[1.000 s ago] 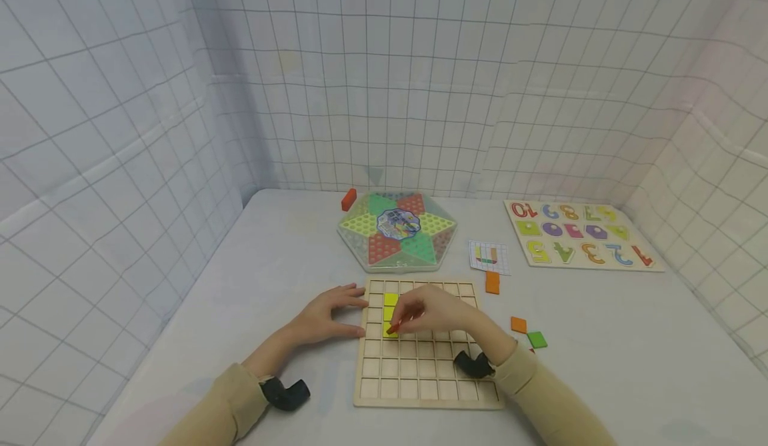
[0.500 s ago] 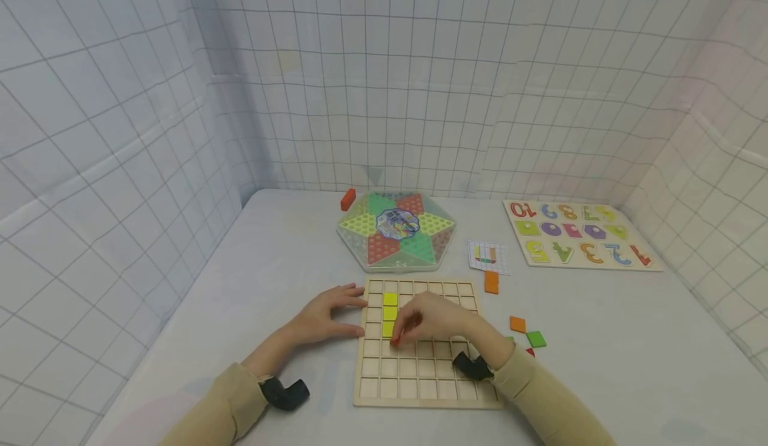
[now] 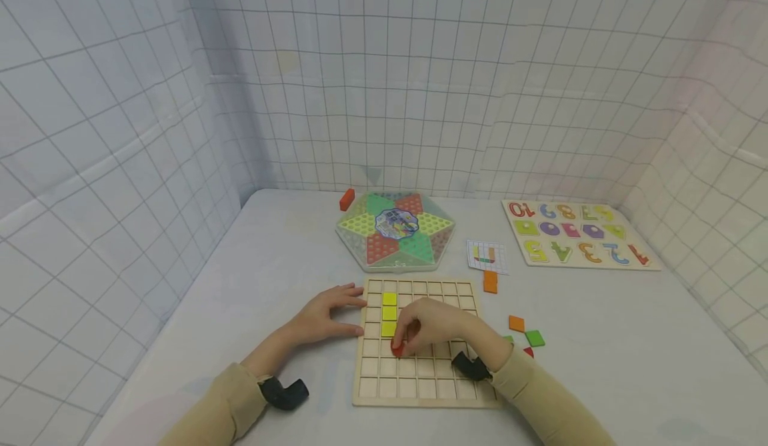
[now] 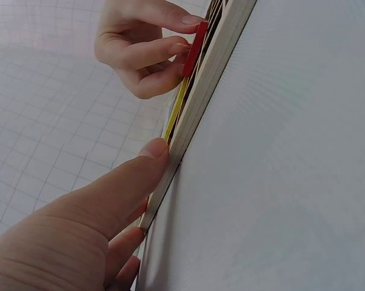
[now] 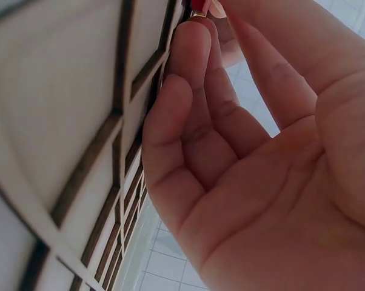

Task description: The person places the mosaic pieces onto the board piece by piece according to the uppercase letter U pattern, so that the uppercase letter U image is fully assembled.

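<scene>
A wooden grid board (image 3: 366, 386) lies in front of me, with three yellow tiles (image 3: 389, 313) in a column in its second column from the left. My right hand (image 3: 435, 323) pinches a red tile (image 3: 397, 348) between thumb and fingertips, just below the lowest yellow tile. In the left wrist view the red tile (image 4: 196, 50) is tilted close over the board's surface. My left hand (image 3: 321, 316) has its fingers spread and rests with the fingertips at the board's left edge. In the right wrist view only a corner of the red tile (image 5: 199, 6) shows.
Right of the board lie orange tiles (image 3: 491, 281), a green tile (image 3: 535, 338) and a red piece (image 3: 529, 352) beside the sleeve. Behind are a pattern card (image 3: 487, 257), a hexagonal game board (image 3: 396, 233), a red block (image 3: 347, 199) and a number puzzle (image 3: 585, 236).
My right hand has moved the red tile toward me, from over the lowest yellow tile to the cell below it, uncovering the yellow tiles. My left hand stays at the board's edge.
</scene>
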Motion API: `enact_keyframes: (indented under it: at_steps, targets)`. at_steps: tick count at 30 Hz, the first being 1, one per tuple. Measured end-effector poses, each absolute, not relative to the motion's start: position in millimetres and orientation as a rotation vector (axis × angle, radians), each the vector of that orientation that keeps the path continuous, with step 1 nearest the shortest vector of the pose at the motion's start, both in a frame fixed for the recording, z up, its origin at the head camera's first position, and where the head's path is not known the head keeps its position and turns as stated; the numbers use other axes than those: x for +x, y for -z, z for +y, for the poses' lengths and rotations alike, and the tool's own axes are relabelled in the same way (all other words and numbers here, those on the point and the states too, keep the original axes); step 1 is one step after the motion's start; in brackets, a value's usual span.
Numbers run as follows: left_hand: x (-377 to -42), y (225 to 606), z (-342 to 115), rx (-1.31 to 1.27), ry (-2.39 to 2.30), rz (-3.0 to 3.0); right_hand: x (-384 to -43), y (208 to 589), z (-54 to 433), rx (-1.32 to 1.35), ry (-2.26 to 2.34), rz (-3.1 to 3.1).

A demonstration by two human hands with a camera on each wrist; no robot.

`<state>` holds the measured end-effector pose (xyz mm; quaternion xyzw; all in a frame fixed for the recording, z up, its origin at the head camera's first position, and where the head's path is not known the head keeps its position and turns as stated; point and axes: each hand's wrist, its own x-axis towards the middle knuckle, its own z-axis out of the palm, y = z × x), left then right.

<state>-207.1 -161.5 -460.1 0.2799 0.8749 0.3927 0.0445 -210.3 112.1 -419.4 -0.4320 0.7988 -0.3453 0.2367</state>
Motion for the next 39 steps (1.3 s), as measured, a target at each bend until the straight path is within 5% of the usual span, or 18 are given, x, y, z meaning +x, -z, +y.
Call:
enact_keyframes:
  at_steps: [39]
  targets:
    - [-208,460,-161,0.838,-1.228,2.659,-205,414,102,-1.122,0.807,2.358]
